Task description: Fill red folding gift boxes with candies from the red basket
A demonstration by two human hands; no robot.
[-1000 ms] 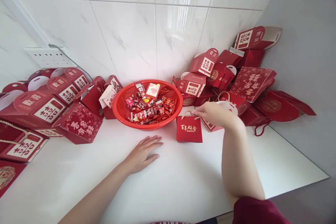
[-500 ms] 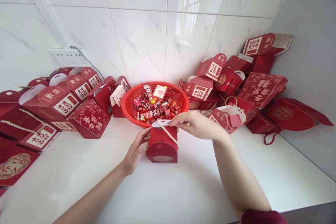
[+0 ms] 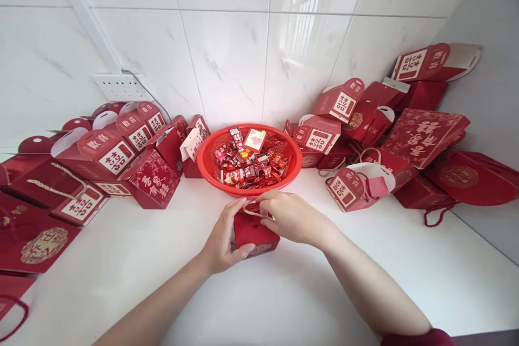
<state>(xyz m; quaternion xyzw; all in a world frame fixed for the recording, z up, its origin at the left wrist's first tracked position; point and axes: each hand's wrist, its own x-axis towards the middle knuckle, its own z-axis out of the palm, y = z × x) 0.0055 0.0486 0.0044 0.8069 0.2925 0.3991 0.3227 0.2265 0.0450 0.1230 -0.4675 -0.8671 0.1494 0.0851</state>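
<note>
A small red gift box [image 3: 256,233] stands on the white table in front of me, its top flaps folded down. My left hand [image 3: 224,239] wraps round its left side, thumb on the front and fingers at the back top edge. Over the top, my right hand [image 3: 295,217] is closed, thumb and fingers pinching at the twisted rope handle [image 3: 250,212]; its fingertips are partly hidden. Just behind the box sits a red plastic basket [image 3: 201,166] holding many wrapped candies [image 3: 259,166].
Red gift boxes [image 3: 107,154] crowd the left side, some with rope handles. More boxes [image 3: 421,138] are piled at the right against the grey panel. One box [image 3: 344,189] with an open white flap stands right of the basket. A socket strip [image 3: 117,87] is on the tiled wall.
The box's raised flap has been folded down. My right hand has gone from the flap's edge to the rope handle, and my left thumb has come round to the box's front.
</note>
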